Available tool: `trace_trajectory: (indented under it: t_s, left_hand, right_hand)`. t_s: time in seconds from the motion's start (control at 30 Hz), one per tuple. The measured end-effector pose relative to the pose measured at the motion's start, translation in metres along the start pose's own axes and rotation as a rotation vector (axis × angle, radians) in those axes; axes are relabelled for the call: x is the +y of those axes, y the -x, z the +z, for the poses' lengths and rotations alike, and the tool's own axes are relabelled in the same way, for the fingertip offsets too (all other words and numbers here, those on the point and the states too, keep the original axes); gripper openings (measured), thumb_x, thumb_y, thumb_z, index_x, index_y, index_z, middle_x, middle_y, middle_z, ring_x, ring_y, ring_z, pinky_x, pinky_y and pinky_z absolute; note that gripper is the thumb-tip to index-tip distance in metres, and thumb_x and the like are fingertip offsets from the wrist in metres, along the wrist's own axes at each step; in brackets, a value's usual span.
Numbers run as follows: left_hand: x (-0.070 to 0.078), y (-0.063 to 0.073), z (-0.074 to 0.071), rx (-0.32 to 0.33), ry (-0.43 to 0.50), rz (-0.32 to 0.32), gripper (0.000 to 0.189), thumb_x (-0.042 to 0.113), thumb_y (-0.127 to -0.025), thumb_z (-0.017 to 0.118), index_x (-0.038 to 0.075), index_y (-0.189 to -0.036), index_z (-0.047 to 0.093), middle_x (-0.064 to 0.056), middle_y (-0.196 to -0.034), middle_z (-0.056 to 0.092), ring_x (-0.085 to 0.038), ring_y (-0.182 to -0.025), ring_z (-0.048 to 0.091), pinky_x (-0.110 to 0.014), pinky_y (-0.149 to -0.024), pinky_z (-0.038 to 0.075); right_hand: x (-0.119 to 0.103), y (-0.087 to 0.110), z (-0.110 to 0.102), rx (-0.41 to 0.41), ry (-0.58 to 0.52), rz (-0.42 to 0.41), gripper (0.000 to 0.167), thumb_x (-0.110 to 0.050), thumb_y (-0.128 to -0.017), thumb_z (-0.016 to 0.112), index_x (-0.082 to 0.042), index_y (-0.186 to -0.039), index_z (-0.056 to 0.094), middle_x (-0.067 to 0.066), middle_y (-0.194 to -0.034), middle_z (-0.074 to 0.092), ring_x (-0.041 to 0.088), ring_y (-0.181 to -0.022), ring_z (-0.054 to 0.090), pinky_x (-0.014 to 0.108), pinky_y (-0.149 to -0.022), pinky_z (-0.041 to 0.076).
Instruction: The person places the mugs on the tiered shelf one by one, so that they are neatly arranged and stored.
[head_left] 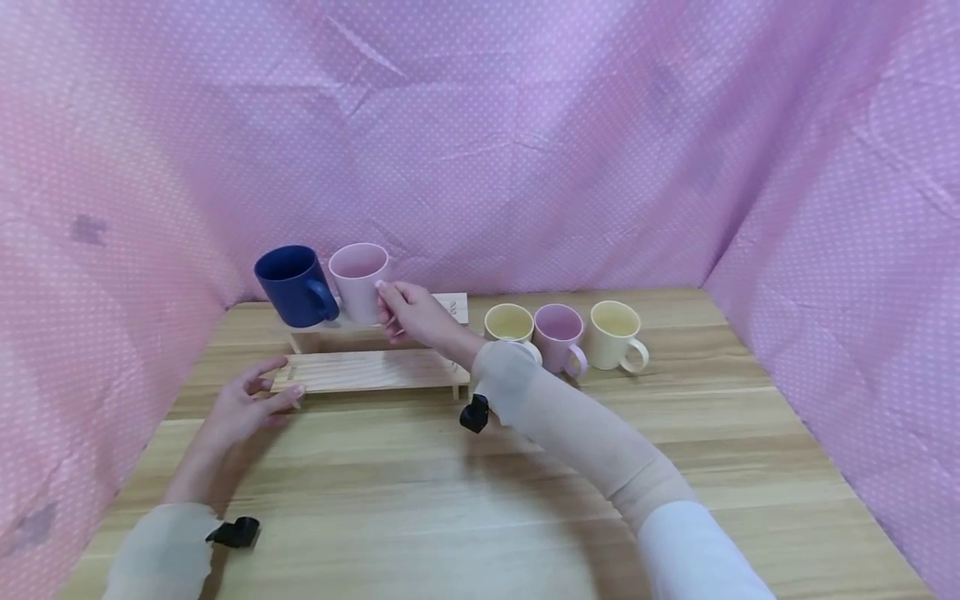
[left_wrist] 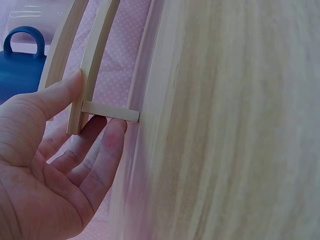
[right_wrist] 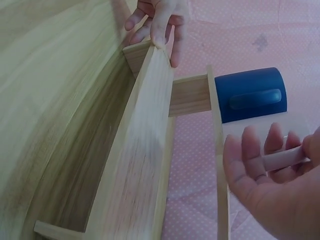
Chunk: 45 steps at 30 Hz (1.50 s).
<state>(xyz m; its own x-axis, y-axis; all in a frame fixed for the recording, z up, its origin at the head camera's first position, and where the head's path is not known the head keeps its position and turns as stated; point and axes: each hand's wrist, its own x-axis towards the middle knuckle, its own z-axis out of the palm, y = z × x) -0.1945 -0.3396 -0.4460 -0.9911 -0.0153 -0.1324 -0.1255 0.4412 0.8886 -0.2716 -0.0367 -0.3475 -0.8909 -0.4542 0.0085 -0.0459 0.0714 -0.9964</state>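
Observation:
A two-tier wooden rack (head_left: 375, 372) stands toward the back left of the table. At the left end of its lower board, my left hand (head_left: 243, 404) pinches the wood, thumb on one face and fingers by the short leg in the left wrist view. My right hand (head_left: 422, 315) grips the handle of a pale pink mug (head_left: 358, 290), which is upright at the upper board (head_left: 452, 307). Left of it, a dark blue mug (head_left: 291, 290) sits upright on that board, its handle (right_wrist: 255, 99) toward the pink mug. The pink mug's body is mostly hidden in the right wrist view.
Right of the rack, a yellow mug (head_left: 510, 320), a mauve mug (head_left: 557, 333) and a cream mug (head_left: 613, 335) stand in a row on the wooden table (head_left: 390, 500). My right forearm partly covers the yellow one. Pink dotted cloth (head_left: 480, 150) hangs behind and at both sides.

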Motion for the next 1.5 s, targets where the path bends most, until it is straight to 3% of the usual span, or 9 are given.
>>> trace_trajectory:
  t_s: [0.27,0.53,0.77,1.0,1.27,1.5]
  left_hand:
    - [0.000,-0.001,0.001,0.006,-0.007,-0.004,0.090,0.039,-0.090,0.078,0.008,-0.159,0.030,-0.026,-0.131,0.041,-0.013,-0.086,0.067,-0.034,-0.078,0.063]
    - [0.000,0.000,0.001,0.004,-0.019,-0.007,0.090,0.040,-0.090,0.078,0.007,-0.159,0.030,-0.025,-0.129,0.043,-0.012,-0.085,0.067,-0.034,-0.078,0.063]
    - [0.000,0.001,0.001,-0.001,-0.017,-0.015,0.091,0.040,-0.090,0.078,0.009,-0.160,0.029,-0.025,-0.130,0.041,-0.011,-0.086,0.067,-0.033,-0.077,0.063]
    - [0.000,0.001,0.001,0.001,-0.009,-0.012,0.092,0.040,-0.090,0.079,0.008,-0.160,0.029,-0.026,-0.132,0.040,-0.011,-0.085,0.067,-0.033,-0.077,0.063]
    - [-0.002,0.000,0.001,0.003,-0.009,-0.008,0.091,0.039,-0.090,0.079,0.007,-0.160,0.029,-0.027,-0.132,0.042,-0.012,-0.085,0.068,-0.033,-0.077,0.063]
    - [-0.001,0.000,0.000,-0.014,0.001,-0.006,0.092,0.040,-0.090,0.078,0.007,-0.160,0.027,-0.027,-0.132,0.040,-0.012,-0.086,0.068,-0.033,-0.078,0.063]
  right_hand:
    - [0.001,-0.002,-0.002,0.026,0.003,0.010,0.035,-0.038,-0.109,0.047,-0.005,-0.114,0.056,0.015,-0.098,0.064,0.017,-0.070,0.062,0.056,-0.084,0.060]
    - [-0.002,0.004,-0.003,0.032,-0.019,0.018,0.033,-0.035,-0.109,0.050,-0.005,-0.121,0.055,0.020,-0.104,0.064,0.018,-0.073,0.062,0.054,-0.084,0.060]
    - [-0.003,0.011,-0.008,0.014,-0.012,0.036,0.030,-0.023,-0.109,0.051,-0.004,-0.130,0.053,0.021,-0.117,0.060,0.022,-0.085,0.066,0.054,-0.090,0.058]
    - [-0.006,0.021,-0.020,0.014,0.046,0.026,0.034,-0.024,-0.106,0.057,-0.006,-0.135,0.054,0.012,-0.122,0.059,0.039,-0.114,0.063,0.046,-0.088,0.060]
    - [-0.016,0.039,-0.039,-0.035,0.088,0.013,0.037,-0.019,-0.107,0.056,-0.001,-0.139,0.052,0.014,-0.128,0.057,0.035,-0.115,0.062,0.045,-0.090,0.060]
    - [-0.017,0.060,-0.059,-0.073,0.111,-0.009,0.032,-0.020,-0.106,0.057,-0.005,-0.135,0.055,0.012,-0.130,0.060,0.029,-0.115,0.060,0.040,-0.092,0.059]
